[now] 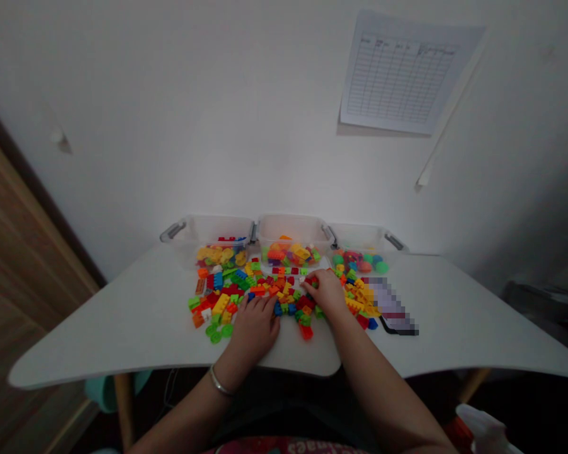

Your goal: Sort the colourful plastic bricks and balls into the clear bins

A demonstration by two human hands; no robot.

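**Red printed clothing below, two bare hands over scattered toy bricks**

Red printed clothing (284,446) edges the bottom of the view, with bare forearms reaching over a smooth white table (137,321). A shiny metal-looking bracelet (220,382) circles the left wrist.

The left hand (254,328) lies palm down, fingers parted over the near bricks and closed on nothing that shows; the low posture probably keeps loose bricks from sliding. The right hand (329,295) arches above the heap, thumb and forefinger drawn near each other at a small white piece (301,279); whether they pinch it, I cannot tell. That narrow shape would suit picking among crowded parts.

Toy bricks (223,304) spread between and around the hands: hard, studded plastic blocks in red, yellow, green, blue and orange. Round green pieces (214,333) lie at the near left edge.

Behind stand a left bin (213,224), a middle bin (291,226) and a right bin (360,232), translucent and grey-handled, each partly filled. Their row by the wall (194,126) presumably leaves the front free for the heap. A flat black-edged object (389,326), its face pixelated, lies at the heap's right.
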